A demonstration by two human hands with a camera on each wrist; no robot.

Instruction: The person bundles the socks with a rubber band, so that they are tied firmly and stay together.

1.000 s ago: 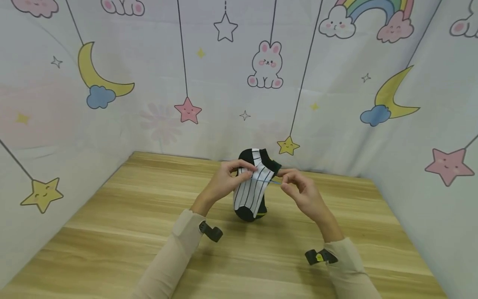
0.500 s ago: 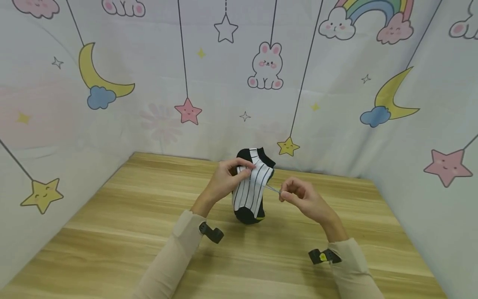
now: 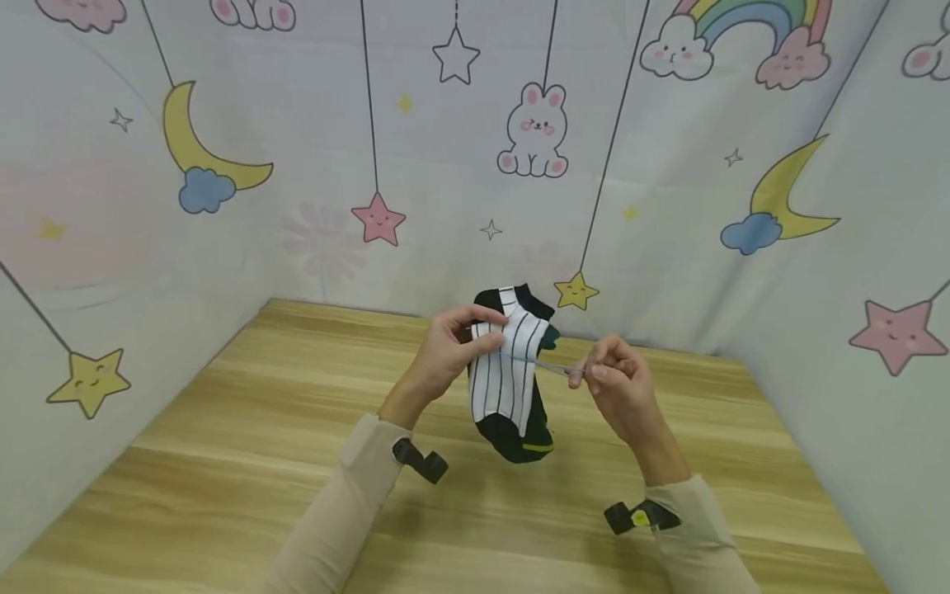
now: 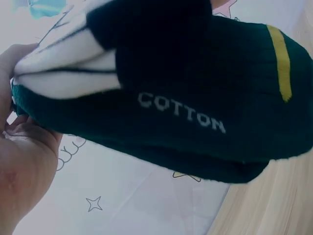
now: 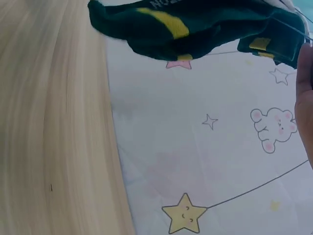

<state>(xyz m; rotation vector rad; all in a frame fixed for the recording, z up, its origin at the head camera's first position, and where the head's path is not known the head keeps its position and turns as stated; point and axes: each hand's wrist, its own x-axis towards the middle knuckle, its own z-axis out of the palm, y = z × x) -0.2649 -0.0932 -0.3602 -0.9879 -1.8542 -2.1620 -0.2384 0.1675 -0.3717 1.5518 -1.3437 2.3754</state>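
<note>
My left hand (image 3: pixel 449 351) grips a bundle of ankle socks at its left edge, thumb across the front. The front sock (image 3: pixel 486 384) is white with thin dark stripes and black toe, heel and cuff. Dark green socks (image 4: pixel 220 142) with yellow bands and "COTTON" lettering lie against it. A thin bluish band (image 3: pixel 547 365) runs across the bundle's middle and is stretched out to the right. The fingers of my right hand (image 3: pixel 625 384) pinch its far end, apart from the socks. Only an edge of the right hand shows in the right wrist view.
The bundle is held over a wooden tabletop (image 3: pixel 297 429). White cloth walls (image 3: pixel 430 157) printed with stars, moons and rabbits stand behind the table and on both sides. A dark wrist camera (image 3: pixel 420 460) sits on the left sleeve, and another camera (image 3: pixel 640 517) on the right.
My right hand has drawn away to the right, stretching the band farther out from the socks. The bundle has turned a little, showing more of the green socks behind the striped one.
</note>
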